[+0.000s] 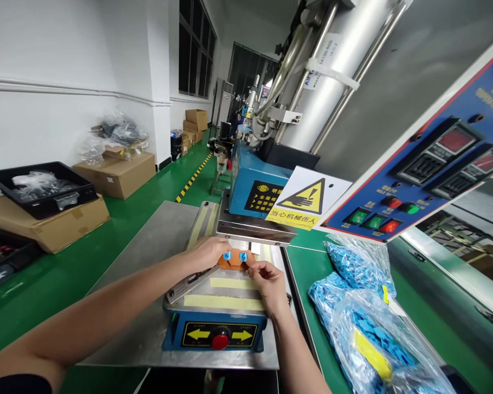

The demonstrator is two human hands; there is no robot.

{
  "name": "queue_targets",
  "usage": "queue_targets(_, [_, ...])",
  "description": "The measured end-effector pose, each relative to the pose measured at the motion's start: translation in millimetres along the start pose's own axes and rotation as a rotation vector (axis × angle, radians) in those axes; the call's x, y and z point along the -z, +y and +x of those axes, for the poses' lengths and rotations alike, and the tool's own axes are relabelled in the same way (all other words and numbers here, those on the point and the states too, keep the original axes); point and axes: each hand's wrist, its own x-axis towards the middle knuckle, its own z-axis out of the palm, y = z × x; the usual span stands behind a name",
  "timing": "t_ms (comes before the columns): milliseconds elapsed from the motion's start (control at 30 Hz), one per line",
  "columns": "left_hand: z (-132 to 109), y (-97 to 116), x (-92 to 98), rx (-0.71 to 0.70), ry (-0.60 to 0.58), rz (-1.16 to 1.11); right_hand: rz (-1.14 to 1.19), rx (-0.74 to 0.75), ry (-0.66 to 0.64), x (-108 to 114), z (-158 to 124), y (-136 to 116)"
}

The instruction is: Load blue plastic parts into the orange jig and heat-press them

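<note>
A large press machine (353, 82) with a blue control panel (427, 175) is seen over a green bench (312, 273), and a yellow warning sign (308, 205) is fixed to its front. On the bench, to the right, two clear bags of blue parts (365, 317) are laid. Under the press head, a steel plate with yellow tape strips (225, 293) is carried on a blue base bearing a red button (220, 340). An orange fixture (234, 259) is set at the far edge of the plate, with two small blue pieces (235, 255) seated on top. The fixture's left end is touched by the left hand (207, 253), fingers curled loosely against it. The right end is pinched lightly by the right hand (271, 282) between thumb and fingertips, the grip half closed
</note>
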Motion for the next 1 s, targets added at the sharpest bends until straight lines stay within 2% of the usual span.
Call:
queue_targets(167, [-0.4, 0.9, -0.3, -0.021, -0.028, 0.032, -0.092, 0.083, 0.016, -1.8, 17.1, 2.2])
queue_targets(400, [-5.9, -3.7, 0.2, -0.064, 0.035, -0.048, -0.485, 0.241, -0.003, -5.6, 35.7, 3.6])
queue_targets(800, [-11.3, -3.5, -0.6, -0.027, 0.099, -0.199, -0.577, 0.295, -0.031, -8.5, 40.2, 2.0])
queue_targets(1000, [-11.1, -5.4, -2.3, -0.026, 0.089, -0.186, -0.734, 0.481, -0.042, -10.6, 36.0, -3.4])
